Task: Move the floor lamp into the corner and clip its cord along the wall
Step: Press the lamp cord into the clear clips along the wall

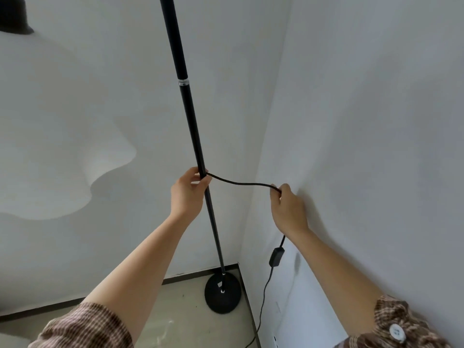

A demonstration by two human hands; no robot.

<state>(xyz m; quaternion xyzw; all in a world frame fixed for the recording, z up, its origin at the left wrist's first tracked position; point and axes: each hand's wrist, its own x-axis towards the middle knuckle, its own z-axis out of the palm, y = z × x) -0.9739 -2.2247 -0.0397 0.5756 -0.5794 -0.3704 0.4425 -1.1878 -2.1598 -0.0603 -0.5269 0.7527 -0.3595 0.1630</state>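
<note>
The black floor lamp stands in the corner, its thin pole (187,101) rising from a round black base (222,293) on the floor. My left hand (188,190) is closed around the pole at mid height, pinning the black cord (241,183) against it. The cord sags across to my right hand (288,207), which pinches it close to the right wall. Below that hand the cord hangs down past an inline switch (275,257) and runs along the floor out of view. No cord clip is visible.
Two white walls meet at the corner (266,146) just behind the lamp, with a dark baseboard (190,275) along the floor. A dark lamp shade edge (15,23) shows at the top left. Beige floor (180,320) lies in front of the base.
</note>
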